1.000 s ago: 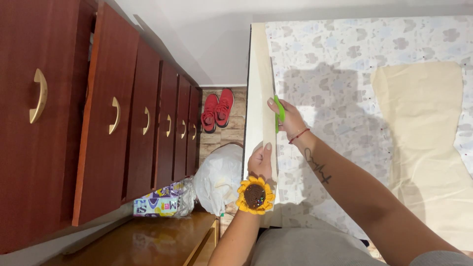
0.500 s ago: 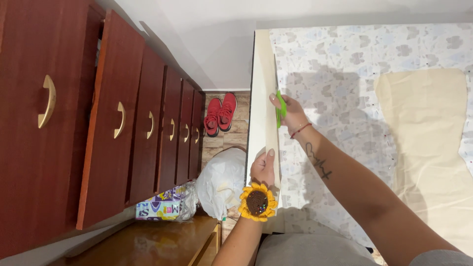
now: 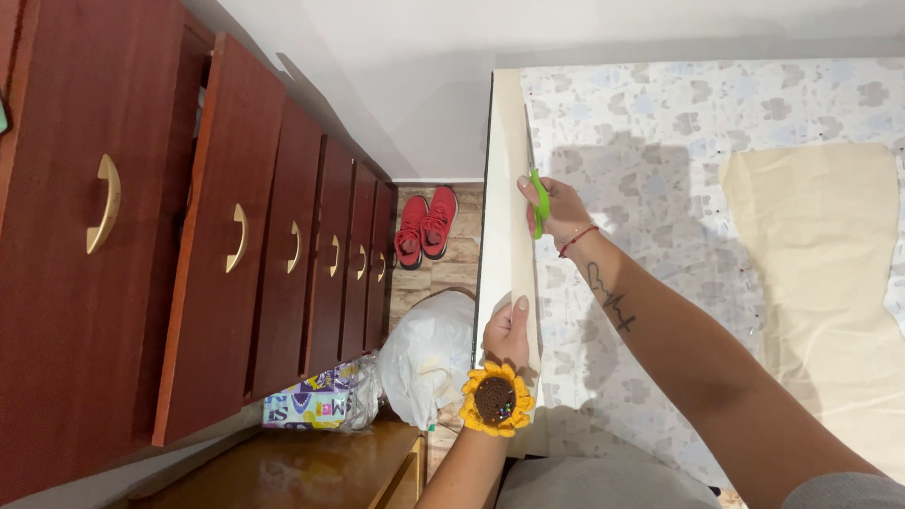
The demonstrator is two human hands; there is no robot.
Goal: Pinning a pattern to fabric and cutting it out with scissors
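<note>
The work in hand looks like trimming along the left edge of the patterned fabric (image 3: pixel 679 123) spread over the surface (image 3: pixel 501 188); a narrow cream strip (image 3: pixel 521 273) stands up along that edge, running from the left hand (image 3: pixel 507 332) up past the right hand (image 3: pixel 556 205). Judging by how things lie, the cut is partway along: the strip looks freed and lifted from the near end up to about the right hand, while the stretch beyond, toward the far wall, appears still to be done; the exact cut line is too fine to tell.

The left hand's fingers (image 3: pixel 519 306) are closed on the strip near its lower end, pinching it upright, the thumb on the outer side; a crocheted sunflower pincushion (image 3: pixel 496 399) sits on that wrist. The right hand's fingers (image 3: pixel 528 186) are wrapped around a green-handled cutting tool (image 3: pixel 538 203), whose blades I cannot make out; the tool meets the strip right at the edge, well above the left hand's grip.

A cream pattern piece (image 3: pixel 830 245) lies flat on the fabric, well to the right of both hands.
</note>
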